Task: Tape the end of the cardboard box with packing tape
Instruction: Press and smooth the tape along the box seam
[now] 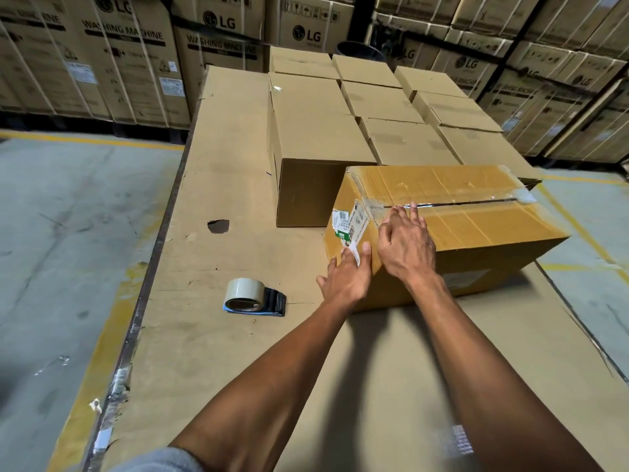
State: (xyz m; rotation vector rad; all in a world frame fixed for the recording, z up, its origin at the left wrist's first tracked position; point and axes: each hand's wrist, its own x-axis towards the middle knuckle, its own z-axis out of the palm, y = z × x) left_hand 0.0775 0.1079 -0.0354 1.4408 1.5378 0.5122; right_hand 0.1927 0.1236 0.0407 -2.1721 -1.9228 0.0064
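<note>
A brown cardboard box [476,212] lies on the cardboard-covered work surface [211,335], its top seam covered by clear packing tape. A green and white label sits on its near left end. My right hand [405,243] lies flat on the top near corner, fingers spread along the seam. My left hand [347,277] presses flat against the box's near end, just below the label. Neither hand holds anything. The tape dispenser [253,296] with a roll of clear tape rests on the surface to the left of the box, apart from both hands.
Several closed plain boxes [316,131] stand in rows behind the taped box. Stacks of large washing machine cartons [136,63] line the back. A dark hole [218,226] marks the surface at left. Concrete floor with yellow lines [68,233] lies beyond the surface's edges.
</note>
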